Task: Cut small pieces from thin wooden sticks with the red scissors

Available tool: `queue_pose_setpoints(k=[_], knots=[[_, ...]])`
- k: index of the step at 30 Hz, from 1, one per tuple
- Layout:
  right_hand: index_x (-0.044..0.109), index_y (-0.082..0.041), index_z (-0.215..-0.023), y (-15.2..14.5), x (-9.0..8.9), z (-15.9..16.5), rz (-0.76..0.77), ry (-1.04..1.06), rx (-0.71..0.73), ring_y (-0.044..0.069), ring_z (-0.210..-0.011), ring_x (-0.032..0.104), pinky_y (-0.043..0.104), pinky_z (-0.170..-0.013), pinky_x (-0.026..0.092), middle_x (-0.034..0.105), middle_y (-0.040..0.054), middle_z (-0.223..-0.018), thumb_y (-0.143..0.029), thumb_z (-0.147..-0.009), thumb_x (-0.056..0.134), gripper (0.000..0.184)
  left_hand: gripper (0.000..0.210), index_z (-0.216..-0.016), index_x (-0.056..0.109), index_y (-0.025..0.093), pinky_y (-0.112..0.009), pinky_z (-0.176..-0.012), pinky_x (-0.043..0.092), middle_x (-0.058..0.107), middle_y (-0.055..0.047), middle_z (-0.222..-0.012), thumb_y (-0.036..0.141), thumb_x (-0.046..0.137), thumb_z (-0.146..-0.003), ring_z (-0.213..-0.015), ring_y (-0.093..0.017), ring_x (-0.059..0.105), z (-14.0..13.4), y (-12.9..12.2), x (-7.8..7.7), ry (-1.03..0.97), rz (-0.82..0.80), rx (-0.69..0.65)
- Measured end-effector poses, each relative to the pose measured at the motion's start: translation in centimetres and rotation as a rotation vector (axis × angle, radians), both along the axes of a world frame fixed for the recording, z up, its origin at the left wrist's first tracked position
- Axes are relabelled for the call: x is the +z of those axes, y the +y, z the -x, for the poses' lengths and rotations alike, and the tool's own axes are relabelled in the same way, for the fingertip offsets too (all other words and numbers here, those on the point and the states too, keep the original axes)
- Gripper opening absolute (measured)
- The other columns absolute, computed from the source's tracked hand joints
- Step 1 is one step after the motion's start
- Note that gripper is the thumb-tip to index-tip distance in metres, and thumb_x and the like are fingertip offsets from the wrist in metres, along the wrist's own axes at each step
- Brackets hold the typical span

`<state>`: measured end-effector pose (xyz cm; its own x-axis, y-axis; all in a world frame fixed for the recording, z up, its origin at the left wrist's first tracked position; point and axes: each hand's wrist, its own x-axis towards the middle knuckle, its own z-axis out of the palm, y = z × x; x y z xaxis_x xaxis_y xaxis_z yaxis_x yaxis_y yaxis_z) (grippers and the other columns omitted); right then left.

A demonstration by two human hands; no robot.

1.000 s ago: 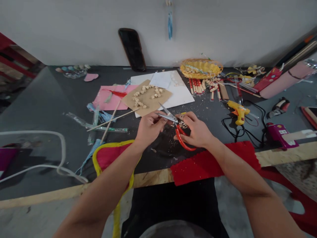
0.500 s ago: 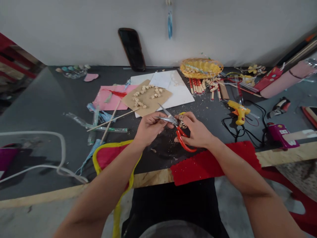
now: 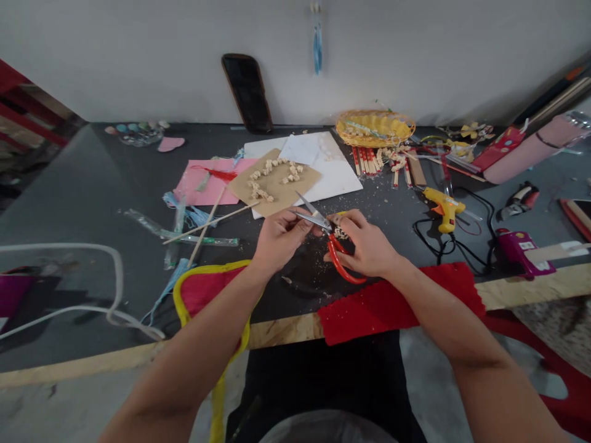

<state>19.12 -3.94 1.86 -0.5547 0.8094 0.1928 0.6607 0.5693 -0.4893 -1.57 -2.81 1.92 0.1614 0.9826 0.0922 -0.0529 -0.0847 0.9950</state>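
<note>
My right hand (image 3: 367, 245) is closed on a pair of red-handled scissors (image 3: 340, 261), whose metal blades stand apart and point up and left. Close to the blades, my left hand (image 3: 280, 239) is closed in a pinch; what lies in its fingertips is too small and too covered to name. Small pale wooden bits (image 3: 340, 233) lie partly hidden behind the scissors and my right hand. Beyond the hands, several pale clustered pieces (image 3: 262, 192) form a curved line on a brown square of board (image 3: 300, 191).
A yellow glue gun (image 3: 444, 208) with a black cord lies to the right. Behind stand a yellow basket (image 3: 376, 129) and a phone (image 3: 248, 92) leaning on the wall. Red felt (image 3: 369, 314) lies along the front edge. Two thin sticks (image 3: 207, 223) cross at left.
The hands and scissors stay almost in place. The blades look slightly closer together, and the fingers have shifted a little.
</note>
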Motion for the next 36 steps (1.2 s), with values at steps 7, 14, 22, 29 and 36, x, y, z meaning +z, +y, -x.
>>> queue_pose_setpoints(k=[7,14,22,29,36], knots=[[0.048,-0.017,-0.119,-0.22,0.11,0.21,0.039,0.075,0.019,0.021,-0.081,0.059,0.036,-0.067,0.052,0.052,0.0118,-0.111,-0.059,-0.083,0.059,0.055,0.026,-0.070,0.069,0.014,-0.020,-0.039,0.024,0.067,-0.004,-0.061,0.037,0.070,-0.079,-0.042,-0.005,0.037,0.06,-0.13,-0.09,0.025,-0.017,0.036],[0.049,-0.021,-0.112,-0.32,0.46,0.21,0.063,0.159,0.042,0.016,-0.072,0.053,0.031,-0.063,0.046,0.052,0.0062,-0.102,-0.055,-0.083,0.063,0.047,0.026,-0.071,0.069,0.014,-0.021,-0.039,0.020,0.066,-0.004,-0.062,0.038,0.070,-0.080,-0.041,-0.005,0.034,0.12,-0.29,-0.04,0.019,-0.013,0.029],[0.050,-0.021,-0.095,-0.20,0.73,0.06,0.097,0.206,0.049,0.012,-0.064,0.044,0.028,-0.059,0.039,0.048,0.0017,-0.091,-0.053,-0.081,0.065,0.038,0.028,-0.071,0.070,0.013,-0.022,-0.040,0.019,0.060,-0.002,-0.056,0.039,0.068,-0.083,-0.042,-0.005,0.033,0.17,-0.33,-0.20,0.052,-0.064,0.026],[0.047,-0.022,-0.085,-0.15,0.77,-0.08,0.199,0.276,0.065,0.011,-0.064,0.043,0.027,-0.058,0.040,0.044,-0.0009,-0.087,-0.046,-0.079,0.068,0.033,0.027,-0.072,0.070,0.014,-0.022,-0.041,0.021,0.061,-0.002,-0.058,0.037,0.066,-0.085,-0.042,-0.005,0.034,0.15,-0.48,-0.28,0.040,-0.092,0.019],[0.052,-0.021,-0.097,-0.15,0.74,-0.09,0.145,0.223,0.051,0.014,-0.069,0.049,0.030,-0.061,0.045,0.050,0.0031,-0.095,-0.049,-0.081,0.067,0.035,0.026,-0.072,0.070,0.014,-0.022,-0.040,0.021,0.062,-0.002,-0.058,0.037,0.067,-0.084,-0.042,-0.005,0.035,0.14,-0.29,-0.31,0.039,-0.096,0.022]])
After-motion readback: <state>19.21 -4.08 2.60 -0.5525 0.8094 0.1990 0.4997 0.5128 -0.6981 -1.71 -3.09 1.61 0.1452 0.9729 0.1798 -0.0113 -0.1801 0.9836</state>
